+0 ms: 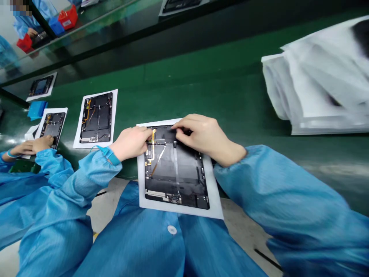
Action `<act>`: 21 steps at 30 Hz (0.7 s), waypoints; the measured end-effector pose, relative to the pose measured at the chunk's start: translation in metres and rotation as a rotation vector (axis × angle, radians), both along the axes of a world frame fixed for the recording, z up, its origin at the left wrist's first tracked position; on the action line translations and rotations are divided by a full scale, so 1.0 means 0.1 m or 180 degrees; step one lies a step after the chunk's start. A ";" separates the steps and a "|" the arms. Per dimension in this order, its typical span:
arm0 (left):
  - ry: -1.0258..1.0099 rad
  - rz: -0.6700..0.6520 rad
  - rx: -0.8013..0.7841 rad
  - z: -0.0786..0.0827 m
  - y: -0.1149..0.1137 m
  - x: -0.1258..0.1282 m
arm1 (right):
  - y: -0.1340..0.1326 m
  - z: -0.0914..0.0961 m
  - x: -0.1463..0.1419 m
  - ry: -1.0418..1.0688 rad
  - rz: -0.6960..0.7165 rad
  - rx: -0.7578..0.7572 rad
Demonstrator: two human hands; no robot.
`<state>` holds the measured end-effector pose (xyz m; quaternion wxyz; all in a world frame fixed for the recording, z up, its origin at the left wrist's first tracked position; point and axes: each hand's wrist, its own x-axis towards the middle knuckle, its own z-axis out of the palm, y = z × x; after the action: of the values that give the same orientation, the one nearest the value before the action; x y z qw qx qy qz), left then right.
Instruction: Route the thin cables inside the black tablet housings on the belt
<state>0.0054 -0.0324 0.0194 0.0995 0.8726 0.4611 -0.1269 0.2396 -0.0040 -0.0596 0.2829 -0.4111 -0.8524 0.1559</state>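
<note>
An opened tablet with black inner parts lies on a white sheet at the near edge of the bench. An orange-and-white flex cable runs down its left side, and a pale strip down its middle. My left hand, with a blue wrist band, is closed at the tablet's upper left corner, its fingertips by the top of the cable. Over the tablet's top edge, my right hand is bent with thumb and forefinger close together. Whatever lies between those fingertips is too small or hidden to make out.
A second opened tablet lies on white paper to the left. Farther left, a co-worker's hands touch another tablet, near blue blocks. White sheets or bags are piled at right. A raised shelf runs behind.
</note>
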 end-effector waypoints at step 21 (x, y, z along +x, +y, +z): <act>-0.0241 -0.0905 0.0910 -0.14 -0.36 -0.31 | -0.48 0.29 -0.59 -0.0387 0.1009 -0.1194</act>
<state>-0.0253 -0.0679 0.0059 -0.0271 0.9383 0.3425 -0.0401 0.1804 -0.0519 -0.0309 0.1220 -0.3262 -0.8778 0.3288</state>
